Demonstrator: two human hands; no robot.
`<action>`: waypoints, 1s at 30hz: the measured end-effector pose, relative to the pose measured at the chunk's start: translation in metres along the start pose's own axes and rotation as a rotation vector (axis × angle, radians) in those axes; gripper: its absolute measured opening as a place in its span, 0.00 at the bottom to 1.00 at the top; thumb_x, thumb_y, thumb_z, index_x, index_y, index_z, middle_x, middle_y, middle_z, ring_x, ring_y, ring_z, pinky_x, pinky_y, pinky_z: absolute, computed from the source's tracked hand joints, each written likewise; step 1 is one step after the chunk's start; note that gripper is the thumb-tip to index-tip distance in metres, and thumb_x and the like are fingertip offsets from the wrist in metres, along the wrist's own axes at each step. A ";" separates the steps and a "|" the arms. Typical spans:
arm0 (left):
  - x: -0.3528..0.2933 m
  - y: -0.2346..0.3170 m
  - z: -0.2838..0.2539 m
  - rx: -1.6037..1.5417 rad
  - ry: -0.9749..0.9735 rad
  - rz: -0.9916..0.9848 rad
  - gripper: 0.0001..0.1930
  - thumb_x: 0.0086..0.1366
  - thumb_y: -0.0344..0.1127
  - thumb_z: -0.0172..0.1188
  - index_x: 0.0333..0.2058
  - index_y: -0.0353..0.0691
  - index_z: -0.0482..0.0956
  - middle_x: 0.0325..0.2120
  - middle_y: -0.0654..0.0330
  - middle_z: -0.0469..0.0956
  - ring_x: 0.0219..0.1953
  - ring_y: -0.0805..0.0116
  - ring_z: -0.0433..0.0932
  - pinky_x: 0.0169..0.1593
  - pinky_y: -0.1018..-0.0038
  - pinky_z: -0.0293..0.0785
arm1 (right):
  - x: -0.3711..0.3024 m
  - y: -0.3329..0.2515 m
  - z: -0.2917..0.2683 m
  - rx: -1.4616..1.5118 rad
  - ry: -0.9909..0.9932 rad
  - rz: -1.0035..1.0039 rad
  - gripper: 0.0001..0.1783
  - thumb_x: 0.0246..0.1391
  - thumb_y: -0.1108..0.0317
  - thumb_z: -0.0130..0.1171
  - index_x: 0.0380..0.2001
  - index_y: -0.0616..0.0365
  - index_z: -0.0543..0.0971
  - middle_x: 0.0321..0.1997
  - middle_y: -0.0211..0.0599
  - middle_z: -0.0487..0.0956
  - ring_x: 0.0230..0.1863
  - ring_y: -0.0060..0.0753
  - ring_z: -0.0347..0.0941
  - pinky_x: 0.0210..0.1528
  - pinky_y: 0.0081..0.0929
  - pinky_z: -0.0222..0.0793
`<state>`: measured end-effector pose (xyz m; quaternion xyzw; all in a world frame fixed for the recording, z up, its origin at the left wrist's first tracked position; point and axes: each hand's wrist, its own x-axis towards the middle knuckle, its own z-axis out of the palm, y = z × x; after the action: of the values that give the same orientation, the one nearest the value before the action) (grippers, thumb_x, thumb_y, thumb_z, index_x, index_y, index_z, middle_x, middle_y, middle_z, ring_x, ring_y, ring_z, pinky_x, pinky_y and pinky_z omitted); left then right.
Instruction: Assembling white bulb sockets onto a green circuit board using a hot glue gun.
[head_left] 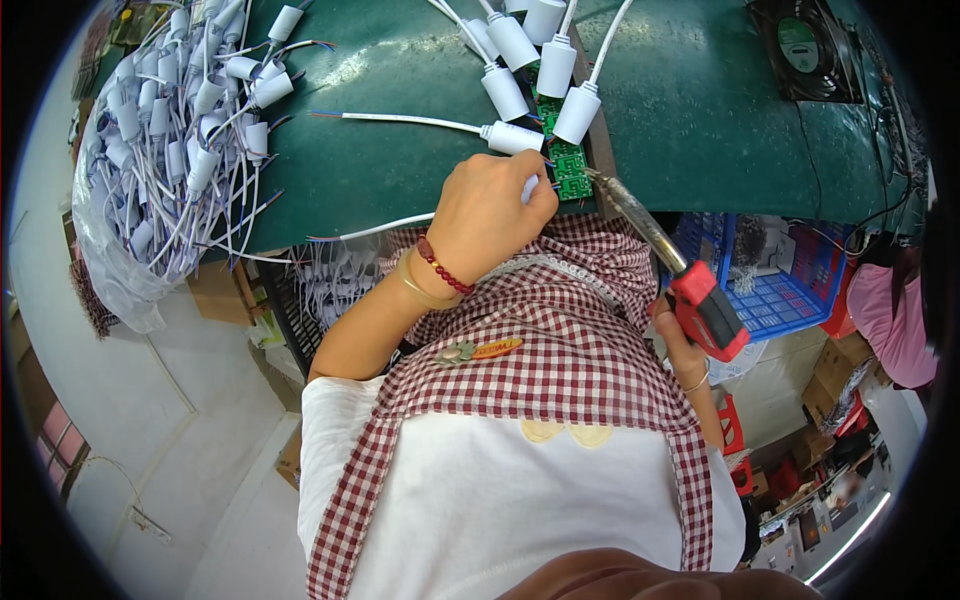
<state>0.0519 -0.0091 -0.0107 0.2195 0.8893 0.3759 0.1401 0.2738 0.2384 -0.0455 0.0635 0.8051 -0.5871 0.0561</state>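
My left hand (497,200) is closed around a white cylindrical cable housing (530,188), mostly hidden by the fingers. A white cable (385,226) trails left from it to bare-ended coloured wires. My right hand (678,340) grips a soldering iron (706,308) with a red and black handle. The iron's metal tip points up and left, at the near end of a green circuit board strip (571,170); whether it touches is too small to tell. Several white housings with cables, one of them a housing (513,138) just beyond my left hand, lie along the strip.
A dark bar (603,150) runs along the strip's right side on the green table (700,120). A heap of white cabled housings (170,150) in clear plastic fills the left end. A fan (803,48) stands far right; a blue crate (785,300) sits below the table edge.
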 end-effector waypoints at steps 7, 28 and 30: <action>0.001 0.001 -0.001 -0.012 -0.005 0.002 0.05 0.52 0.30 0.57 0.24 0.34 0.77 0.16 0.45 0.74 0.20 0.47 0.76 0.26 0.62 0.72 | 0.008 -0.004 0.017 -0.163 0.137 -0.008 0.10 0.31 0.75 0.64 0.24 0.58 0.77 0.22 0.36 0.73 0.19 0.36 0.68 0.21 0.29 0.62; 0.003 0.002 -0.004 0.027 -0.060 -0.021 0.06 0.52 0.31 0.56 0.24 0.34 0.77 0.17 0.46 0.75 0.21 0.47 0.76 0.27 0.60 0.72 | 0.009 -0.014 0.011 0.030 0.222 0.078 0.06 0.37 0.76 0.59 0.25 0.61 0.78 0.23 0.36 0.76 0.23 0.35 0.72 0.27 0.27 0.67; 0.003 0.003 -0.004 0.068 -0.056 -0.027 0.06 0.52 0.31 0.56 0.24 0.35 0.77 0.16 0.46 0.75 0.20 0.47 0.76 0.26 0.60 0.72 | 0.009 -0.012 0.011 0.108 0.249 0.059 0.06 0.41 0.77 0.58 0.27 0.62 0.78 0.24 0.35 0.75 0.23 0.30 0.70 0.28 0.25 0.65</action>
<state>0.0491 -0.0081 -0.0063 0.2228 0.9002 0.3371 0.1624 0.2628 0.2240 -0.0389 0.1624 0.7708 -0.6153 -0.0307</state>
